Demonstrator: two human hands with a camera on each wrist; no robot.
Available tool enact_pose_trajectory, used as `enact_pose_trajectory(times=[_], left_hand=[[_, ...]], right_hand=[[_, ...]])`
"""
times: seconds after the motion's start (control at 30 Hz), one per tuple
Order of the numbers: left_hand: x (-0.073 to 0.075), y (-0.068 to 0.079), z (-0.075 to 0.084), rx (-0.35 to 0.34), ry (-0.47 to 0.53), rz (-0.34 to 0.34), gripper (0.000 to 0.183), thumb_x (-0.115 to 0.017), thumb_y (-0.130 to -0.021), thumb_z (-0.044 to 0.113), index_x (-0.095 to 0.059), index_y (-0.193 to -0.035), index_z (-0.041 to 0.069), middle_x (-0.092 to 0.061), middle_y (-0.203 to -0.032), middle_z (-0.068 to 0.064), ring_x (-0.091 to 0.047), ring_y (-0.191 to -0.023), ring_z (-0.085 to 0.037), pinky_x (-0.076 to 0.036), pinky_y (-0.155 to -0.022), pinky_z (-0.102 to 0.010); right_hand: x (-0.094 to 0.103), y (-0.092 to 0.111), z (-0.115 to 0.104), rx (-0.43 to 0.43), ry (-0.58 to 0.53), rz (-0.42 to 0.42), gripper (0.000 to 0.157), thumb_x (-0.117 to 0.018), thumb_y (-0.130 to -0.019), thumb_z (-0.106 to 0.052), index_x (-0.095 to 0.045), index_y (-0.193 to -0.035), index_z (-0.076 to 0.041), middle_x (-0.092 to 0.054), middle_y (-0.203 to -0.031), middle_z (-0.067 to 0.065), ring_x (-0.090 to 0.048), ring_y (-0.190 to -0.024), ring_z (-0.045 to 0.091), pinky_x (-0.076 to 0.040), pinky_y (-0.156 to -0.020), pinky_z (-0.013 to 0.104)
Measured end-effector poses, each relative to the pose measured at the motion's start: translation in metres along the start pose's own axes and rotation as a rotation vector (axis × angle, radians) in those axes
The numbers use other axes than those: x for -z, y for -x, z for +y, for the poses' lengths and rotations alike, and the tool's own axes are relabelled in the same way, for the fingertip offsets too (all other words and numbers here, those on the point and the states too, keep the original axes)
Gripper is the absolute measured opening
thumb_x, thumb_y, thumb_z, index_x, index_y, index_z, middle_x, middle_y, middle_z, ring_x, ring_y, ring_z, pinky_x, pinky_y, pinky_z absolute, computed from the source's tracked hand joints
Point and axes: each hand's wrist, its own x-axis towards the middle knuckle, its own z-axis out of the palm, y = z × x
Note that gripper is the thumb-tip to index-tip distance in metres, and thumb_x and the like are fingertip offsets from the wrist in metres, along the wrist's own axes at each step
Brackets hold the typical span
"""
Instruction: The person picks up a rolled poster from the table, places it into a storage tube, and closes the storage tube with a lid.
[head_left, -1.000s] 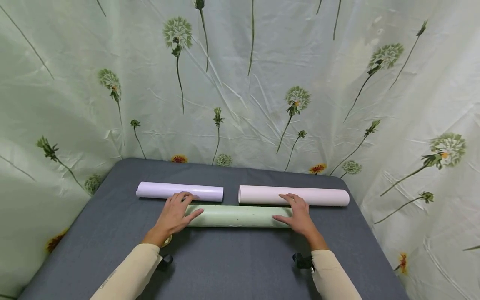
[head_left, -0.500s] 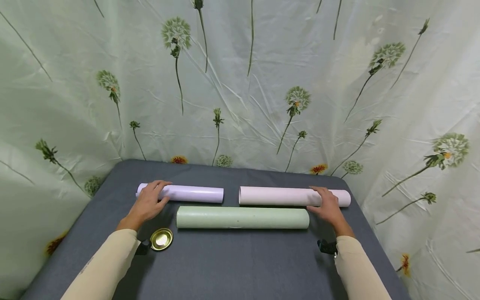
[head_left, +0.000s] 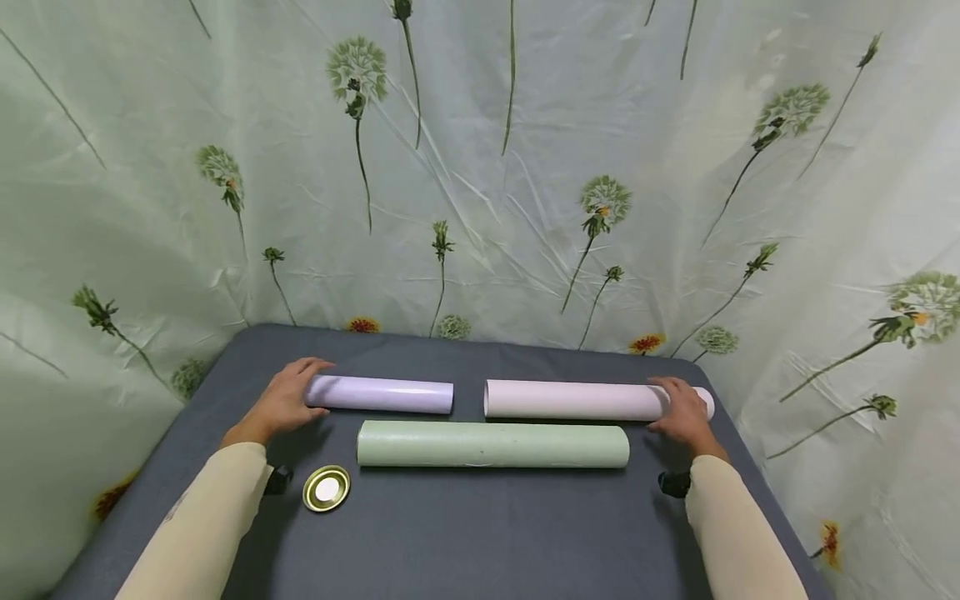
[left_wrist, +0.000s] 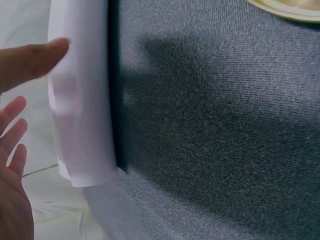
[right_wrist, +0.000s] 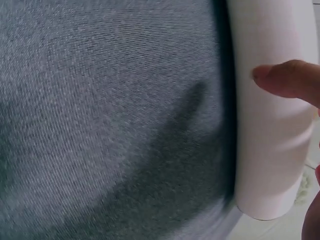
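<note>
Head view: pale-green paper-like roll (head_left: 492, 444), our landmark.
Glossy lilac paper-like roll (head_left: 390, 394): behind its left end; likely light, slippery, crushable; we'd cup its ends.
Pale-pink paper-like roll (head_left: 573, 400): behind its right end; probably alike.
Left hand (head_left: 282, 403), right hand (head_left: 681, 412): both spread wide, at the lilac and pink rolls' outer ends; contact we cannot tell.

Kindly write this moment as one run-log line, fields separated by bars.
left hand: at purple roll's left end | right hand: at pink roll's right end | green roll: in front, untouched | gold dish: left of green roll
</note>
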Motion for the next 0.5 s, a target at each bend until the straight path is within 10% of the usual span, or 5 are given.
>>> enact_pose_trajectory(times=[0.5], left_hand=[[-0.019, -0.01, -0.012, -0.104, -0.084, -0.006, 0.066, -0.085, -0.065, 0.002, -0.053, -0.123, -0.007, -0.053, -0.125, -0.029, -0.046, -0.119, -0.05, -0.036, -0.098, -0.062]], right_hand=[[-0.022, -0.014, -0.001, -0.066, 0.029, -0.025, 0.071, -0.078, -0.063, 0.01, -0.051, -0.128, 0.004, -0.042, -0.132, 0.031, -0.032, -0.126, 0.051, -0.016, -0.102, 0.066]])
